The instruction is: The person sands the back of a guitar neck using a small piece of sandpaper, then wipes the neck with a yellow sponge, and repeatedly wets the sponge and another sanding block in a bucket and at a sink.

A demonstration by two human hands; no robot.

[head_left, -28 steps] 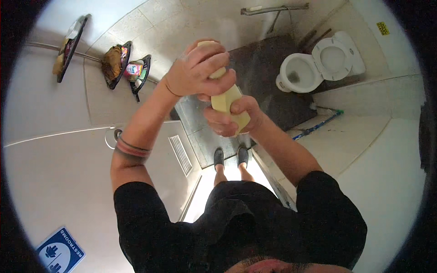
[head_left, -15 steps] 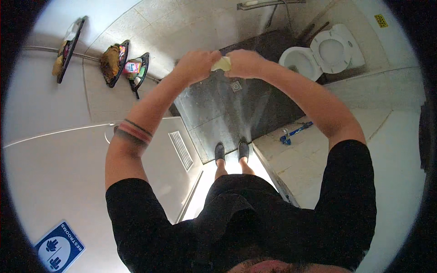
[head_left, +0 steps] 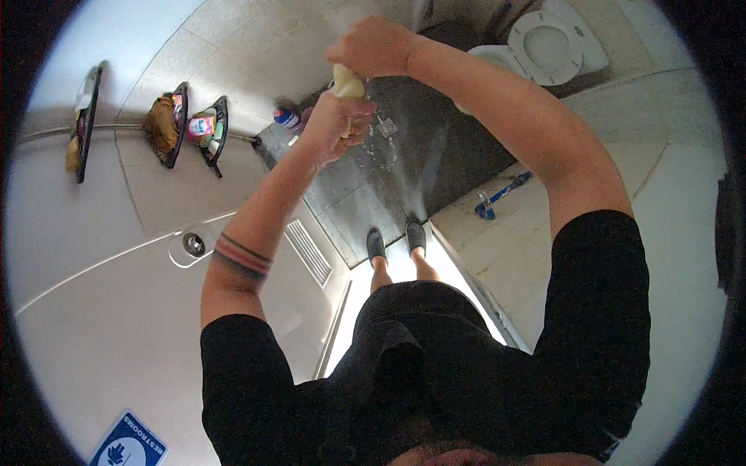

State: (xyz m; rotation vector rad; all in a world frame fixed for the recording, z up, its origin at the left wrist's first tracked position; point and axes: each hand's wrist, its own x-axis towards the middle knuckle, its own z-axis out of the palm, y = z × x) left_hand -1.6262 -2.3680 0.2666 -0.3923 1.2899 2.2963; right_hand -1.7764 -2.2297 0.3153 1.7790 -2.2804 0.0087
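Note:
A pale yellow cloth (head_left: 349, 82), bunched and twisted, is stretched between my two hands above the dark tiled floor (head_left: 350, 202). My right hand (head_left: 373, 46) is closed in a fist around its upper end. Below it, my left hand (head_left: 336, 124) has its fingers curled around the lower end, and a bit of the cloth shows between them. Water drops fall beside my left hand, near the square floor drain (head_left: 387, 127). Both hands hide most of the cloth.
A white toilet (head_left: 548, 50) with its lid raised stands at the far right. Black corner shelves (head_left: 221, 128) with packets hang at the left. A bottle (head_left: 287, 118) is by the wall. A blue-handled tool (head_left: 505, 194) lies at right; a door (head_left: 272, 311) with a vent stands at left.
Both hands have moved left, the right one also upward and now above the left. The cloth has gone from level to nearly upright, and water drops now show below it.

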